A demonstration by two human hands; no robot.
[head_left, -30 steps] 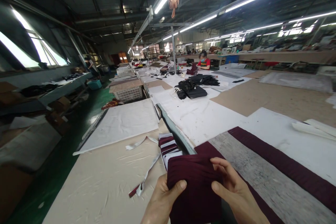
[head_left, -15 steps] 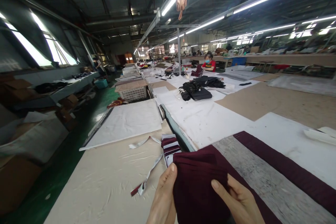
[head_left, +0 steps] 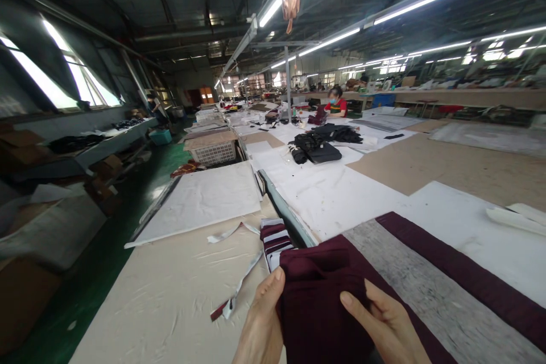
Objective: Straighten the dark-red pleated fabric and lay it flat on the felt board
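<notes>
A folded piece of maroon fabric (head_left: 319, 307) is held up between my two hands, low in the view. My left hand (head_left: 262, 318) pinches its left edge, thumb on the near face. On the right side my right hand (head_left: 384, 321) grips it, with the thumb laid across the front and the other fingers partly hidden behind. Just beyond the cloth sits a stack of maroon and pale strips (head_left: 276, 239). More maroon cloth runs along the table to the right, including a long flat maroon strip (head_left: 460, 273).
Thin pale scraps (head_left: 239, 284) lie on the beige table surface (head_left: 162, 290) at left. Further off are a pile of black garments (head_left: 315, 148) and a white plastic basket (head_left: 213, 152). A person in a red top (head_left: 336, 105) is across the tables. A gap (head_left: 285, 210) separates the tables.
The upper part of the maroon fabric has puckered into a looser fold between my hands. Both hands keep their hold, and the view has shifted slightly.
</notes>
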